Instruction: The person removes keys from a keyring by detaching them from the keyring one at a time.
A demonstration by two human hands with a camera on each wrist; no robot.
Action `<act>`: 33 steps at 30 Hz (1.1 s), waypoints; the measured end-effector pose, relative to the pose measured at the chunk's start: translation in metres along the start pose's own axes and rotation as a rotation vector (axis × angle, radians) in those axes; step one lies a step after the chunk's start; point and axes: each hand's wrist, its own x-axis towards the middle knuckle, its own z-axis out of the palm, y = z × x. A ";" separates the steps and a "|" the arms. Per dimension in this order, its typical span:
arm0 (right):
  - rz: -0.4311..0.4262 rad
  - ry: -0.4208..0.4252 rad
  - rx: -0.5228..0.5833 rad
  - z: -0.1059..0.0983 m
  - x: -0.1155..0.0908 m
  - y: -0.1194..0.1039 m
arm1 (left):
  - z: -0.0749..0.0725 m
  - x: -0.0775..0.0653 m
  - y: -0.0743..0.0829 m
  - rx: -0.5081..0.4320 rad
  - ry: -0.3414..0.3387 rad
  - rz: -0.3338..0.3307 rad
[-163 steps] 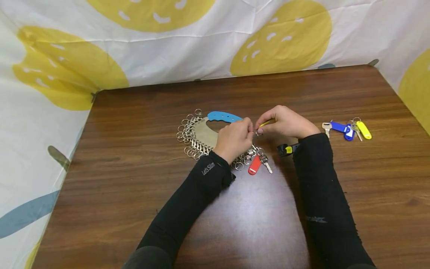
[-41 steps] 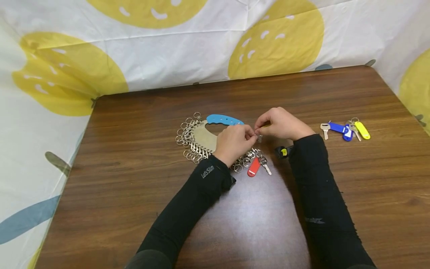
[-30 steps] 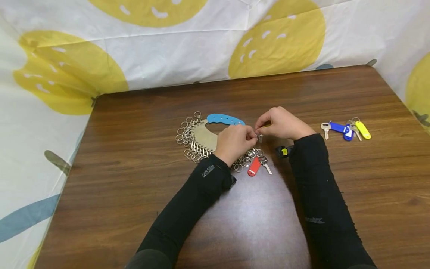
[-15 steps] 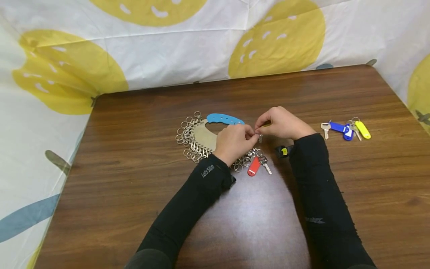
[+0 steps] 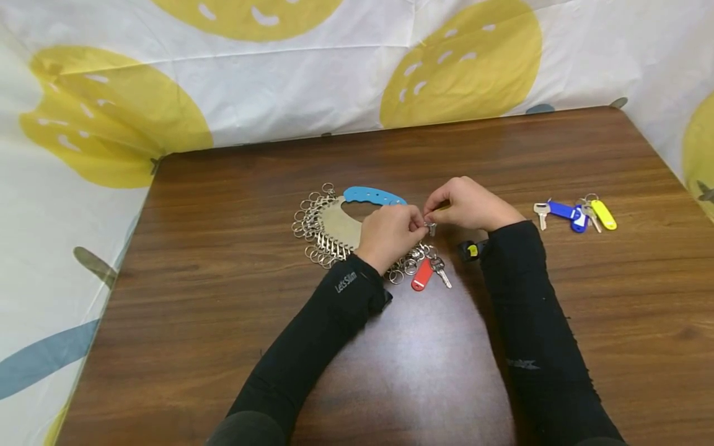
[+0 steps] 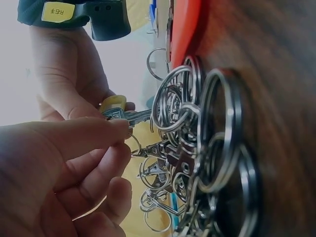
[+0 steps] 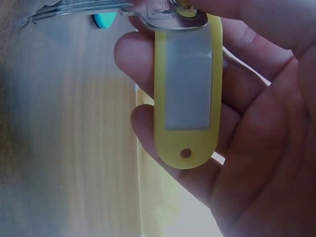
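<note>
A curved metal plate (image 5: 339, 224) with a blue handle (image 5: 372, 196) lies mid-table, fringed with clips and split key rings. Over its right end both hands meet at the fingertips. My left hand (image 5: 390, 234) pinches a small key ring (image 6: 135, 143) between thumb and forefinger, their tips largely covering it. With thumb and fingers, my right hand (image 5: 467, 203) holds a yellow key tag (image 7: 187, 84) along with its silver key (image 7: 165, 15); the key points down toward the table. A red key tag (image 5: 422, 274) and another key (image 5: 440, 272) lie just below the hands.
At the right lie a loose-looking key (image 5: 541, 214), blue key tags (image 5: 562, 210) and a yellow tag (image 5: 604, 215). A black wrist camera (image 5: 471, 251) sits under the right wrist. A patterned cloth (image 5: 301, 93) stands behind the table's back edge.
Several seconds ago the hands were slightly apart, the yellow tag showing between them; now their fingertips meet. During the last second they have barely moved.
</note>
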 end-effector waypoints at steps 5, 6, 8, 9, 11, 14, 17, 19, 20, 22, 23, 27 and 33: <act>0.011 -0.001 0.015 0.000 -0.001 0.000 | 0.000 -0.001 0.001 0.027 0.007 0.021; 0.011 -0.001 0.017 0.000 -0.001 0.000 | 0.000 -0.001 0.001 0.030 0.012 0.025; 0.011 0.000 0.017 0.000 -0.001 0.000 | 0.000 -0.001 0.001 0.031 0.025 0.029; 0.011 0.001 0.018 0.000 -0.001 0.000 | 0.001 -0.001 0.001 0.031 0.032 0.032; 0.004 0.003 0.018 0.000 -0.001 0.000 | 0.002 -0.001 0.001 0.027 0.050 0.034; -0.003 0.006 0.015 0.000 -0.001 0.000 | 0.003 -0.002 0.001 0.021 0.074 0.033; -0.006 0.007 0.010 0.000 0.000 0.000 | 0.003 -0.002 0.001 0.019 0.087 0.023; -0.005 0.006 0.006 0.000 0.000 0.000 | 0.002 -0.002 0.001 0.019 0.082 0.015; -0.007 0.005 0.005 0.000 0.000 0.000 | 0.002 -0.002 0.001 0.019 0.078 0.012; -0.008 0.004 0.003 0.000 0.000 -0.001 | 0.001 -0.002 0.001 0.017 0.068 0.006; -0.005 0.004 0.001 0.000 0.000 -0.001 | 0.001 -0.002 0.001 0.015 0.064 0.004; 0.003 0.002 0.002 0.001 0.000 -0.001 | 0.001 -0.001 0.001 0.012 0.056 0.003; 0.007 0.000 0.004 0.001 0.001 0.000 | 0.001 -0.001 0.000 0.006 0.051 0.012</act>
